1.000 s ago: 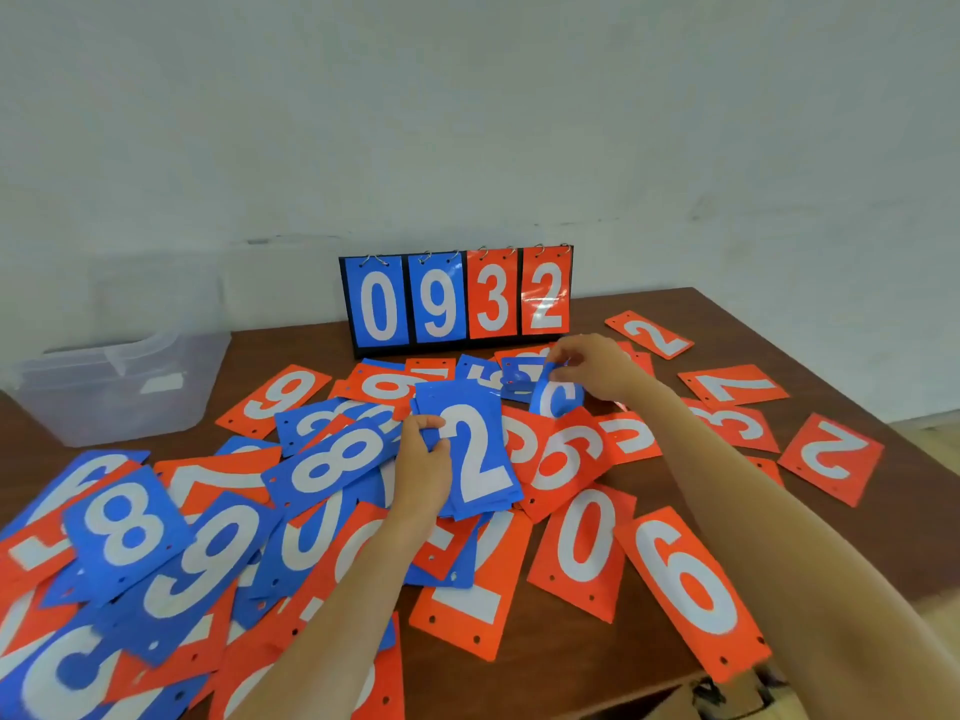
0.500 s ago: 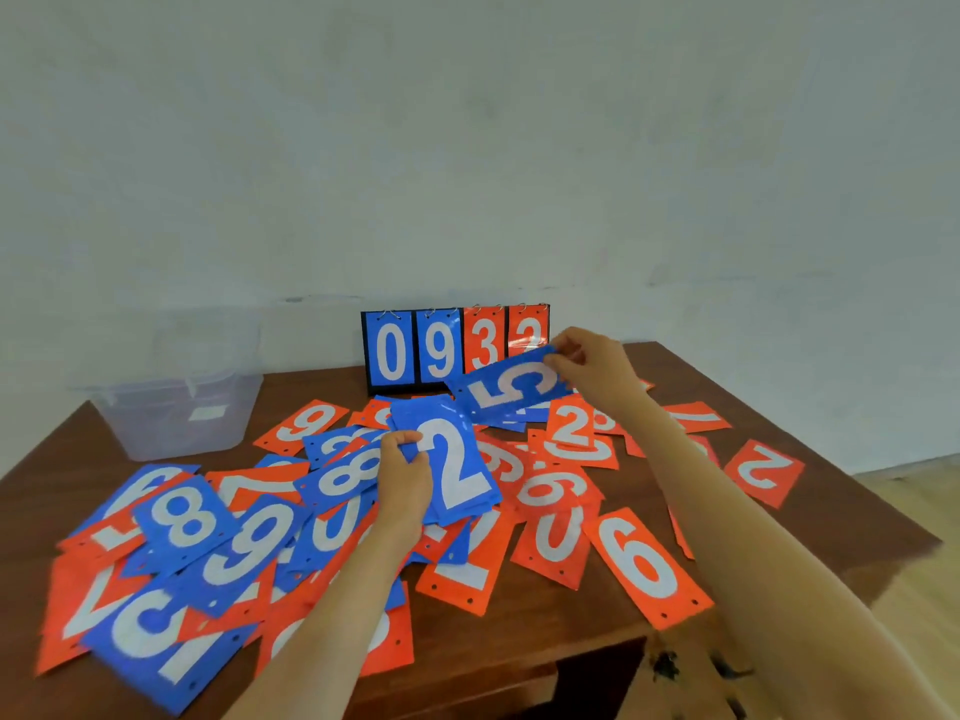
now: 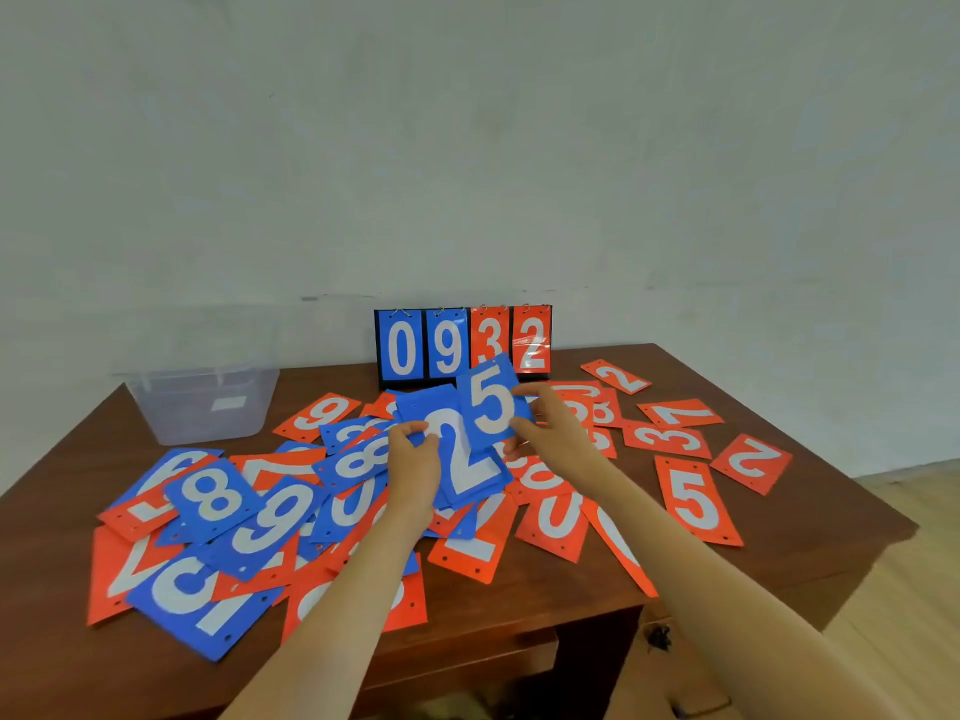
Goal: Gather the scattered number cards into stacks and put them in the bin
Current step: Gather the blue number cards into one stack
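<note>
Above pile | right hand (image 3: 558,433) | blue 5 card (image 3: 491,402) upright, long axis vertical

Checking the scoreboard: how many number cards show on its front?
4, left to right: blue 0, blue 9, red 3, red 2. More may hang behind.

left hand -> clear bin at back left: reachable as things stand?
Probably yes for the path, but not free-handed. The left hand is gripping the blue stack topped by the 2. The bin sits open-topped at the table's back left, and only flat cards lie between. Whether the arm stretches that far is unclear.
</note>
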A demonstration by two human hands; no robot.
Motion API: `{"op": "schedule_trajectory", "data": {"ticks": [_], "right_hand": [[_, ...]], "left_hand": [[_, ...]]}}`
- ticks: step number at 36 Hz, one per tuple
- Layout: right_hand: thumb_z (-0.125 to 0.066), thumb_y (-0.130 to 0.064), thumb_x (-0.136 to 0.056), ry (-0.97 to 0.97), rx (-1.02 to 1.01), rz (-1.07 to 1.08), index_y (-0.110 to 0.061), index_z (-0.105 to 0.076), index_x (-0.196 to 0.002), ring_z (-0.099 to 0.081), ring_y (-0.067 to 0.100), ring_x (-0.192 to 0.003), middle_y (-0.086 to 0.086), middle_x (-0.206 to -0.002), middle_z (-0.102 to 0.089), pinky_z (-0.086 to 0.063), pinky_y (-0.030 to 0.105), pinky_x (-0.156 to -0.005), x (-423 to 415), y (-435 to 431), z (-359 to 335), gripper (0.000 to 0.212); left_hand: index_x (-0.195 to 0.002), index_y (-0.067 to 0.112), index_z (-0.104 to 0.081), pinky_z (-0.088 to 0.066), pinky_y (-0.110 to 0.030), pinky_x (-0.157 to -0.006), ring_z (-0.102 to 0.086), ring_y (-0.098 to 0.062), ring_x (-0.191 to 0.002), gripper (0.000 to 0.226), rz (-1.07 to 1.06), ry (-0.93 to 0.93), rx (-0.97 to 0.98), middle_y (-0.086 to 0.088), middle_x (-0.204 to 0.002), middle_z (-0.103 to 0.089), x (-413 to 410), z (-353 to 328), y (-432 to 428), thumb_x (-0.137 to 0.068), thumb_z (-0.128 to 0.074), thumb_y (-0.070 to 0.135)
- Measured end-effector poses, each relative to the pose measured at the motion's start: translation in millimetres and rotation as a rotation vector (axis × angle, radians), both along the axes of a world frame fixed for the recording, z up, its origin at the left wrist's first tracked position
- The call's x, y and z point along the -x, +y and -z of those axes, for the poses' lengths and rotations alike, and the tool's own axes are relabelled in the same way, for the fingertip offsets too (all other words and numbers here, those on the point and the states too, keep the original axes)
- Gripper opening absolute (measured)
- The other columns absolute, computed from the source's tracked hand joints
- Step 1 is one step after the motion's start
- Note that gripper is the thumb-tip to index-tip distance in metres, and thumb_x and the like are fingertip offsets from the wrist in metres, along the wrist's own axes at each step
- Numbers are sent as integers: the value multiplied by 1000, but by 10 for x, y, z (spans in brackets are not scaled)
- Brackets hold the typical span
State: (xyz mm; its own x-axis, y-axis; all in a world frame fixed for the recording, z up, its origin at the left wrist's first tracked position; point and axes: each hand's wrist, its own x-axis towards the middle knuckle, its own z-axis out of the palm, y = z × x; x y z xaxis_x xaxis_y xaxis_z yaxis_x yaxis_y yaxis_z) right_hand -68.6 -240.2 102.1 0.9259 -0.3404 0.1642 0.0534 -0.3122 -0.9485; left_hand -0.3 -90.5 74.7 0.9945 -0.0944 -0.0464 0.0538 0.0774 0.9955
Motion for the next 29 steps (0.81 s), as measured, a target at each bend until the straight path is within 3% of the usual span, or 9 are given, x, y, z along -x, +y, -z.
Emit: {"op": "schedule_trajectory", "data": {"ticks": [6, 8, 13, 16, 18, 20, 24, 26, 29], "right_hand": [[-55, -11, -93, 99, 94, -18, -20, -33, -135, -64, 15, -75, 5, -113, -57, -58, 33, -71, -103, 70, 196, 48], [-57, -14, -92, 138, 133, -39, -23, -26, -140, -63, 14, -82, 4, -123, -54, -57, 29, -69, -155, 45, 268, 57], [-58, -19, -92, 199, 219, -125, -26, -26, -140, -58, 18, -112, 3, -134, -49, -57, 33, -81, -298, -58, 390, 58], [-58, -20, -92, 202, 330, -164, -27, -32, -140, -56, 15, -111, 1, -134, -47, -56, 29, -83, -400, -126, 442, 55], [-59, -22, -92, 204, 427, -161, -28, -35, -139, -57, 12, -98, 1, -126, -51, -52, 21, -76, -499, -192, 474, 53], [-59, -22, -91, 214, 494, -141, -27, -43, -135, -55, 8, -84, 0, -110, -57, -46, 14, -68, -616, -275, 481, 47], [-56, -15, -91, 220, 587, -42, -15, -63, -117, -58, 11, -96, 0, -111, -64, -42, 14, -74, -944, -541, 504, 27], [-55, -13, -91, 259, 622, 55, -11, -60, -121, -57, 15, -101, 6, -119, -62, -43, 20, -78, -1134, -731, 532, 31], [-53, -9, -91, 403, 698, 84, -7, -41, -139, -47, 27, -125, 13, -140, -47, -41, 32, -97, -1392, -1003, 577, 49]], "left_hand": [[-106, 18, -45, -48, -26, -59, -51, -6, -68, 15, -5, 17, 39, 6, -86, -48, -47, 33, -7, -94, -55, 17], [-106, 17, -45, -49, -25, -59, -53, -6, -74, 16, -7, 26, 46, 7, -89, -48, -72, 55, -3, -94, -55, 18], [-108, 15, -45, -48, -22, -58, -54, -8, -80, 23, 7, 62, 57, 6, -95, -47, -156, 136, -59, -91, -60, 19], [-108, 15, -46, -47, -21, -60, -53, -9, -83, 28, 14, 56, 31, 4, -101, -48, -241, 172, -127, -87, -65, 15], [-107, 15, -46, -47, -21, -65, -50, -10, -88, 26, 20, 31, -30, 2, -109, -46, -330, 215, -171, -87, -63, 11], [-106, 15, -46, -46, -20, -63, -49, -5, -79, 24, 16, 31, -54, 2, -109, -45, -434, 263, -215, -89, -61, 7], [-106, 17, -45, -45, -24, -54, -51, -6, -66, 23, 22, 76, -76, 5, -93, -48, -643, 351, -295, -91, -55, 3], [-108, 17, -44, -41, -23, -49, -48, -8, -60, 25, 18, 90, -97, 7, -83, -46, -739, 388, -330, -92, -51, 0], [-110, 19, -44, -37, -25, -46, -46, -11, -56, 29, 27, 126, -101, 2, -78, -48, -871, 437, -395, -91, -47, -4]]}}
